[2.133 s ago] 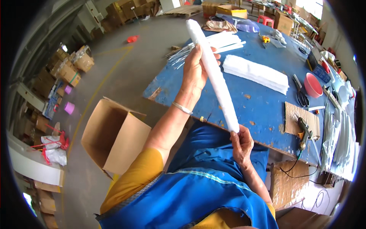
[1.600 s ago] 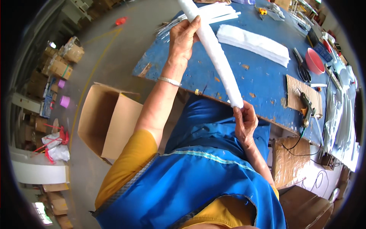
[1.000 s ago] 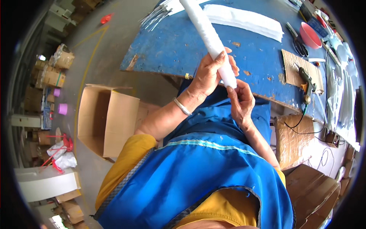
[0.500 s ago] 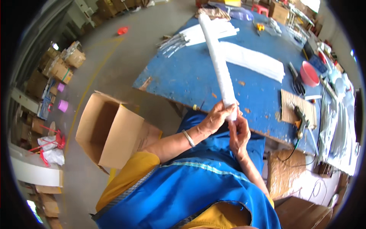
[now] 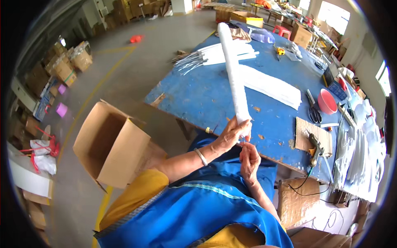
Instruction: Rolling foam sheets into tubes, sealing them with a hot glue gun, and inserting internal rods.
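Observation:
A long white roll (image 5: 234, 78) rises away from me over the edge of the blue table, its surface slightly wrinkled. My left hand (image 5: 230, 134) is wrapped round its lower end. Just below that end, my right hand (image 5: 249, 160) is closed in a pinch. A thin line shows between its fingertips and the roll, too small to name. Beyond the roll, partly behind it, lies a flat white stack (image 5: 273, 87) of sheet-like pieces. A bundle of thin white strips (image 5: 206, 57) rests farther left on the table.
The blue table (image 5: 186, 89) fills the middle. On its right are scissors (image 5: 314, 112), a pink bowl (image 5: 327, 101), a glue gun (image 5: 317, 149) on a cardboard piece (image 5: 302, 134), and white plastic sheets (image 5: 359, 153). An open cardboard box (image 5: 128, 153) stands at my left.
My right hand has dropped away from the roll's lower end and its fingers have closed into a pinch. The roll stays in my left hand; the view has tilted up slightly.

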### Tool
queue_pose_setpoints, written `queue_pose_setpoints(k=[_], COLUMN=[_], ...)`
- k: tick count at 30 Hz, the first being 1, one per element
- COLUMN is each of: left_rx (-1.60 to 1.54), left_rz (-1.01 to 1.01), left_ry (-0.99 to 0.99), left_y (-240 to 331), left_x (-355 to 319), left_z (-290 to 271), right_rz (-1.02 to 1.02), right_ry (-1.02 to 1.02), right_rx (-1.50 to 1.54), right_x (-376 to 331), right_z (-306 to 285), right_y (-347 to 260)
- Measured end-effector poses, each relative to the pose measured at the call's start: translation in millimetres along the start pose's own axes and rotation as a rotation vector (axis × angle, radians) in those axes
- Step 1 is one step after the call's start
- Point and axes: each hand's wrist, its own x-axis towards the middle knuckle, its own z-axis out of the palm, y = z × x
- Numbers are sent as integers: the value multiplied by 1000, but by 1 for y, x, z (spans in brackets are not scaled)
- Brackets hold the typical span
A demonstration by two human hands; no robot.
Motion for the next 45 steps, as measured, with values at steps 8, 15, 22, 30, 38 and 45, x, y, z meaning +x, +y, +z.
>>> queue_pose_setpoints(k=[8,15,22,30,38,45], left_rx=[-7,-48,-361,-170,-98,-130], left_rz=[32,24,237,159,-14,-165], left_ry=[46,16,-10,107,280,216], left_y=[-2,5,67,38,8,-10], left_x=[-4,7,86,93,126,115], left_z=[6,-3,-35,20,23,32], right_rz=[-30,-67,311,450,389,388], right_ry=[-25,60,-160,20,-5,187], right_rx=[28,-187,77,-38,-249,-270], right_x=[0,2,-24,-48,-69,-74], right_z=[-1,-12,-70,-93,-96,-90], right_y=[0,-10,-30,-36,-40,-39])
